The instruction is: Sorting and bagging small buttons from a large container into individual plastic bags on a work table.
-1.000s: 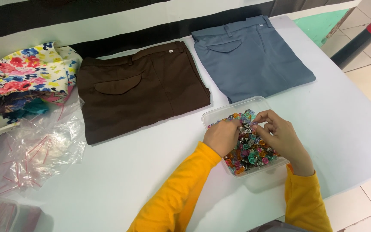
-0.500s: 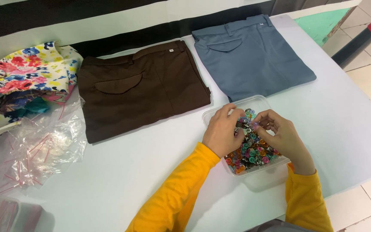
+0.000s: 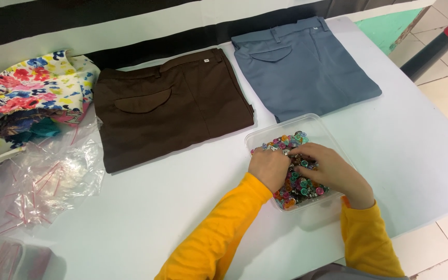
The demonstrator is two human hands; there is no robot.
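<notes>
I see both hands down in the clear plastic tub [image 3: 265, 136] of small coloured snap buttons [image 3: 299, 184], which sits on the white surface [image 3: 182, 207] toward its near right part, just in front of the folded trousers. My left hand [image 3: 269, 168] lies knuckles-up on the left side of the tub with the fingers curled into the buttons; my right hand [image 3: 333, 173] reaches in from the right, its fingertips meeting the left hand's over the middle of the heap. Both grips are bent and partly closed, but the fingertips are buried among the buttons, so I cannot tell whether either has hold of one. Both arms wear yellow sleeves [image 3: 219, 238]. Behind the tub, at the far edge of the surface, the grey-blue trousers [image 3: 302, 67] lie folded flat, their near corner just beside the tub's far rim. To their left, the brown trousers [image 3: 172, 109] lie folded, edge close to edge with the grey-blue pair. Toward the far left corner sits a heap of floral fabric [image 3: 27, 98], with crumpled clear plastic bags [image 3: 42, 176] in front of it along the left edge.
</notes>
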